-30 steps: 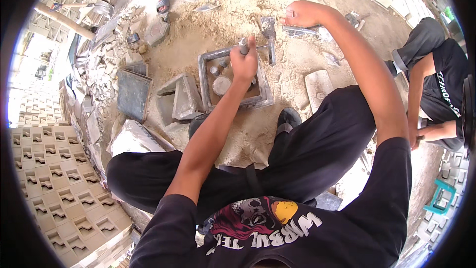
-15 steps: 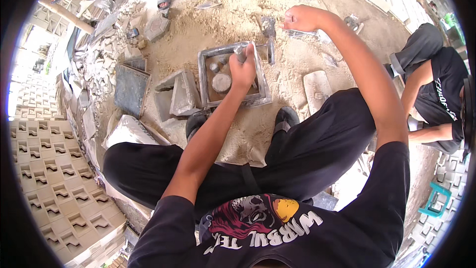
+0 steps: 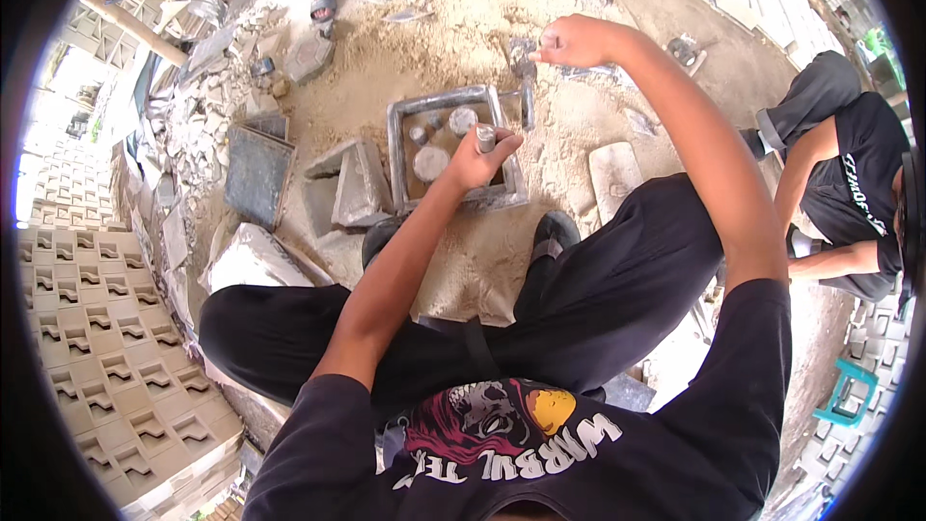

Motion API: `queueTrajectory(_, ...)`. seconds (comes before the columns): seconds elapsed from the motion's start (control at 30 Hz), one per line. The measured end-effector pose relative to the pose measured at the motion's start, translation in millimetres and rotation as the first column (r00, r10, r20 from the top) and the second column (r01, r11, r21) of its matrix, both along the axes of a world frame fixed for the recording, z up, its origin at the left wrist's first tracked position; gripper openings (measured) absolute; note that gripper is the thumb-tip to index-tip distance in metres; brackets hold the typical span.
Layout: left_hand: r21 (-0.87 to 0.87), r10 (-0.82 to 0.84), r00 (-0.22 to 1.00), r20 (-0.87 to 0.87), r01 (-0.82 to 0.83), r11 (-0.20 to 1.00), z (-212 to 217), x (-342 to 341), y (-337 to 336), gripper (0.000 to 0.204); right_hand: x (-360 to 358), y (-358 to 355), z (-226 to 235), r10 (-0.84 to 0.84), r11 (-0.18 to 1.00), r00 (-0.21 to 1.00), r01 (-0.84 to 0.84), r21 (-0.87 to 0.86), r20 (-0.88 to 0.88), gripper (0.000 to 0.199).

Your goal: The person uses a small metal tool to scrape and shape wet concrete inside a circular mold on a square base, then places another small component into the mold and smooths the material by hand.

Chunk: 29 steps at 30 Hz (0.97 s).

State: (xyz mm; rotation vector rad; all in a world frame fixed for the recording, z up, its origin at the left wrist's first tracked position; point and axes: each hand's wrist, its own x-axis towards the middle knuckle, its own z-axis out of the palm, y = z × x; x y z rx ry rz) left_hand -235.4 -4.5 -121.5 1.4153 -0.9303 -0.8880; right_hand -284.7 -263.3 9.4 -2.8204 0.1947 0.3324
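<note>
**Hands over a square mould on sandy ground**

Head view, only one here. Compared with half a second back, not much is changed: the left hand (image 3: pixel 479 156) is kept over the square metal mould (image 3: pixel 453 147), and the right hand (image 3: pixel 571 40) is kept stretched out past it; the whole scene is just shifted a little in frame.

A short grey metal cylinder (image 3: pixel 485 138) is gripped by the left hand, fingers wrapped round its lower part. It's held roughly upright, long axis pointing up toward the camera, top end poking out above the fingers, right over the mould's right half. Round grey plugs (image 3: pixel 431 163) can be seen inside the mould.

The right hand is clenched in a fist near a dark metal tool (image 3: pixel 526 87) lying on the sand just beyond the mould; whether anything is pinched in it can't be told.

Ground is loose sand, littered with broken grey slabs (image 3: pixel 359 185) to the left of the mould. Stacks of patterned concrete blocks (image 3: pixel 106 367) are piled on the left. Another person (image 3: pixel 839 193) in black is crouched at the right, and someone's sandalled foot (image 3: pixel 324 6) is seen at the top.
</note>
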Motion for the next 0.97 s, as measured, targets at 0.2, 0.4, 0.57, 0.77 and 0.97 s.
queueTrajectory(0.2, 0.187, -0.026, 0.995, 0.098, 0.008, 0.982, -25.1, 12.5, 16.1, 0.033, -0.5, 7.4, -18.6, 0.033, 0.999, 0.999, -0.033, 0.021, 0.01, 0.057)
queueTrajectory(0.4, 0.021, 0.102, 0.994, -0.026, -0.101, 0.995, 17.6, -0.5, 14.1, 0.04, -0.7, 3.7, -5.5, 0.011, 1.0, 0.999, -0.012, 0.021, 0.04, 0.054)
queueTrajectory(0.57, 0.027, 0.06, 0.998, -0.018, -0.059, 0.998, -0.5, 18.2, 20.3, 0.045, 8.7, 9.4, -10.2, 0.031, 0.999, 0.999, -0.032, 0.027, 0.012, 0.056)
queueTrajectory(0.77, -0.22, 0.028, 0.972, -0.234, -0.081, 0.972, 22.1, 19.0, 24.6, 0.037, 11.3, 14.9, -0.7, 0.038, 0.999, 0.998, -0.038, -0.021, -0.041, 0.054)
queueTrajectory(0.97, -0.133, 0.197, 0.939, -0.282, -0.241, 0.961, 11.4, 26.3, 34.7, 0.039, 15.7, 16.2, -12.6, 0.056, 0.998, 0.998, -0.057, -0.041, -0.018, 0.056)
